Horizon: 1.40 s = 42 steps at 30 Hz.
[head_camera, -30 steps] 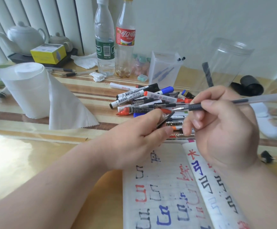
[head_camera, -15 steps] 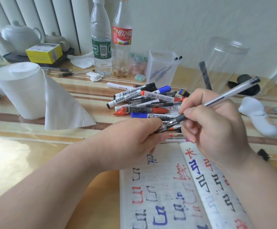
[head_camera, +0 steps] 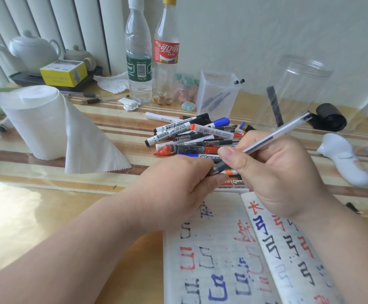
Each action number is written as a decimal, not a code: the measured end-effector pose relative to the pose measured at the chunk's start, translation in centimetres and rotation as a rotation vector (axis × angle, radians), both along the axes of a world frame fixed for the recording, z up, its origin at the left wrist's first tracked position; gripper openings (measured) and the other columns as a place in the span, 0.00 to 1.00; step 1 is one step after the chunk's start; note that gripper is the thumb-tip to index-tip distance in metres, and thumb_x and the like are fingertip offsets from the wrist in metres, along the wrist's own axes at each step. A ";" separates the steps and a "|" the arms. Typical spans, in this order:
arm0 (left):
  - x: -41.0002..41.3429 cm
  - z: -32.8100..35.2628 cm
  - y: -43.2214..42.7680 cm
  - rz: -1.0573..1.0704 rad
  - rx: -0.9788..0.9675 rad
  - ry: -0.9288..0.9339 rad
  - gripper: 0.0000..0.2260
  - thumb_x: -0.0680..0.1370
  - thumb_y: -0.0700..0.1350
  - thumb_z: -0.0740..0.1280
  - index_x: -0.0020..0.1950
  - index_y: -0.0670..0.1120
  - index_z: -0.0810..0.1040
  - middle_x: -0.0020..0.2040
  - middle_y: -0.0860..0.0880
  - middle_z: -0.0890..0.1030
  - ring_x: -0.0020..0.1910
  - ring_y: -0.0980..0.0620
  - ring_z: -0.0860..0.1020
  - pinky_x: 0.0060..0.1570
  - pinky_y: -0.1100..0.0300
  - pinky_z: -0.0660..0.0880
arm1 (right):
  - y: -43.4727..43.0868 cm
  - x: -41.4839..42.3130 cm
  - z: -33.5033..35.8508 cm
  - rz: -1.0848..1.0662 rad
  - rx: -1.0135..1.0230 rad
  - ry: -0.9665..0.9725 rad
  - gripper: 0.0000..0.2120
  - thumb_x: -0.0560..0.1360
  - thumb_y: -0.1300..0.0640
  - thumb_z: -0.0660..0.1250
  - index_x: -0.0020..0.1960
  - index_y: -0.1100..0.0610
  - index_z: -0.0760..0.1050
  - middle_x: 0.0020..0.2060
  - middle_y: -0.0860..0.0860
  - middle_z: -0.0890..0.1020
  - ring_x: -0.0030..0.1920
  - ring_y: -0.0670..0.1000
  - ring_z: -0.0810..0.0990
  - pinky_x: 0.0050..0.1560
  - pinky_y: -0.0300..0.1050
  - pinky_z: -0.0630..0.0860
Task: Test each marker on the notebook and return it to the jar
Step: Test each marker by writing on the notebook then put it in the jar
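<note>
My right hand (head_camera: 277, 172) grips a clear gel pen (head_camera: 275, 134), its back end pointing up right and its tip down left. My left hand (head_camera: 174, 187) pinches the pen's cap (head_camera: 217, 168) right at that tip; whether the cap is fully seated is hidden by my fingers. Both hands hover over the near edge of a pile of markers (head_camera: 189, 132). Below them lies the open notebook (head_camera: 222, 260), covered in red, blue and black test strokes. The clear jar (head_camera: 299, 95) stands behind, with one black marker (head_camera: 274, 106) in it.
A tissue roll (head_camera: 38, 119) stands at the left. Two bottles (head_camera: 138, 51) and a square clear holder (head_camera: 218, 95) are behind the pile. A black lid (head_camera: 330, 117) and a white gadget (head_camera: 343, 159) lie at the right. A teapot (head_camera: 33, 51) and yellow box (head_camera: 63, 73) sit far left.
The pen swung from nearly level to tip-down, and its tip came down to the cap in my left hand. My hands have closed together.
</note>
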<state>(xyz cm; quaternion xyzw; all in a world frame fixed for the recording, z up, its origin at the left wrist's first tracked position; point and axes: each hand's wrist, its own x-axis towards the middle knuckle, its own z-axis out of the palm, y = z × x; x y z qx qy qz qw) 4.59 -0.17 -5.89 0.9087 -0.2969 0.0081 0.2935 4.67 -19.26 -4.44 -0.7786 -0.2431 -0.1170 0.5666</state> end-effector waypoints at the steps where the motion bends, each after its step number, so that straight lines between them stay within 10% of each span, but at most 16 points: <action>1: 0.0 -0.1 0.0 0.004 0.012 0.013 0.20 0.83 0.59 0.55 0.42 0.46 0.73 0.33 0.49 0.80 0.33 0.48 0.78 0.39 0.46 0.76 | 0.0 0.2 -0.2 -0.031 -0.022 0.003 0.14 0.76 0.53 0.71 0.33 0.56 0.77 0.23 0.44 0.74 0.26 0.41 0.71 0.31 0.31 0.68; 11: 1.5 -0.3 0.6 0.088 -0.087 0.109 0.18 0.83 0.60 0.61 0.37 0.52 0.74 0.34 0.60 0.83 0.30 0.60 0.80 0.36 0.54 0.80 | -1.3 0.0 0.9 -0.017 0.519 0.068 0.05 0.74 0.55 0.74 0.44 0.55 0.80 0.28 0.53 0.72 0.25 0.51 0.65 0.26 0.38 0.64; 19: 1.2 -0.5 0.7 0.132 -0.054 0.106 0.20 0.79 0.60 0.68 0.69 0.60 0.66 0.37 0.61 0.85 0.31 0.65 0.80 0.38 0.57 0.82 | -2.2 -0.6 4.2 -0.309 0.445 -0.159 0.04 0.78 0.58 0.71 0.45 0.51 0.83 0.32 0.53 0.81 0.28 0.54 0.76 0.28 0.43 0.74; 29: 1.4 -0.3 1.4 0.188 -0.124 0.157 0.13 0.84 0.48 0.63 0.66 0.61 0.72 0.38 0.57 0.85 0.27 0.63 0.80 0.32 0.64 0.78 | -0.3 8.5 6.3 -0.501 0.239 -0.091 0.07 0.79 0.64 0.69 0.50 0.53 0.81 0.34 0.50 0.85 0.37 0.51 0.87 0.35 0.47 0.84; 35: 1.1 -0.4 1.9 0.197 -0.076 0.120 0.17 0.78 0.42 0.62 0.63 0.60 0.72 0.40 0.56 0.84 0.32 0.61 0.80 0.38 0.57 0.79 | 0.2 12.1 5.7 -0.541 0.209 0.171 0.23 0.78 0.66 0.70 0.72 0.61 0.71 0.35 0.52 0.85 0.35 0.50 0.87 0.43 0.50 0.86; 42: 1.2 -0.2 2.0 0.179 -0.141 0.217 0.16 0.76 0.36 0.56 0.51 0.57 0.72 0.42 0.54 0.85 0.27 0.57 0.81 0.39 0.50 0.81 | -1.3 6.3 3.2 -0.395 -0.763 0.133 0.07 0.74 0.57 0.73 0.42 0.45 0.80 0.39 0.42 0.84 0.40 0.41 0.82 0.41 0.39 0.78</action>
